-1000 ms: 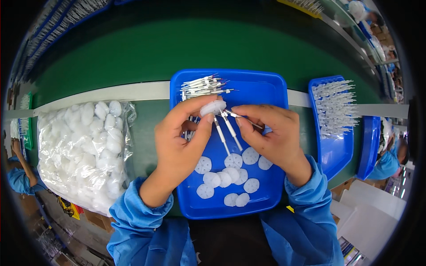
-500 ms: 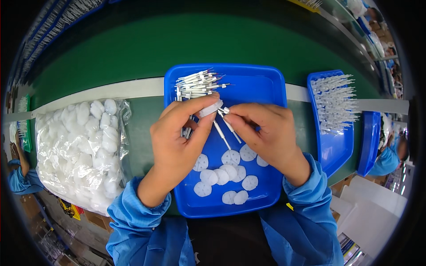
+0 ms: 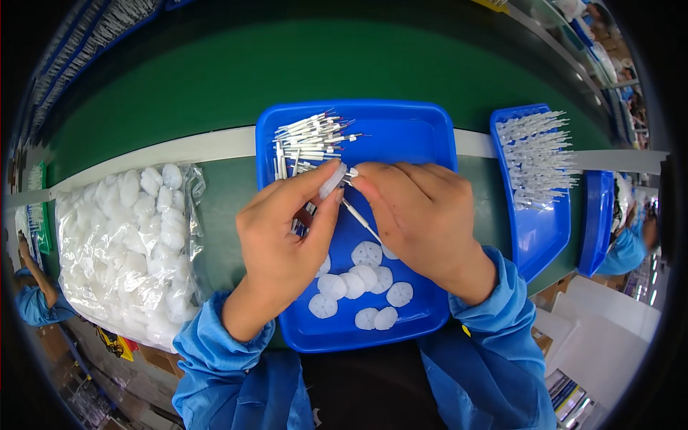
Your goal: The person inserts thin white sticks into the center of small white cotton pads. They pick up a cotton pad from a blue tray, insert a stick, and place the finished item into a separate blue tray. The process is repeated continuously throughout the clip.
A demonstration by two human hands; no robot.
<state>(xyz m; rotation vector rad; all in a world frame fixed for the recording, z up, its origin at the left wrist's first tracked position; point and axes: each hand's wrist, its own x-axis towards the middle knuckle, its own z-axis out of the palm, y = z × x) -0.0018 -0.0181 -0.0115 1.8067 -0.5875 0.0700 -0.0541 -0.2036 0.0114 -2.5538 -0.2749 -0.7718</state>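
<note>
Over the blue tray, my left hand pinches a round white plastic disc, tilted nearly edge-on, between thumb and fingers. My right hand is closed at the disc's right side, its thumb and forefinger on the end of a thin white rod. A white rod shaft slants down between the hands; its upper end is hidden near the disc. Several loose white discs with small holes lie in the near part of the tray. At its far left is a pile of thin white rods with dark tips.
To the left lies a clear plastic bag packed with white discs. On the right, a blue tray holds many upright white rod pieces, beside another blue bin. A green work surface extends beyond a pale strip.
My right hand has moved left and closer to the disc, turning so its back covers more of the rods. The disc has tilted more steeply in my left hand.
</note>
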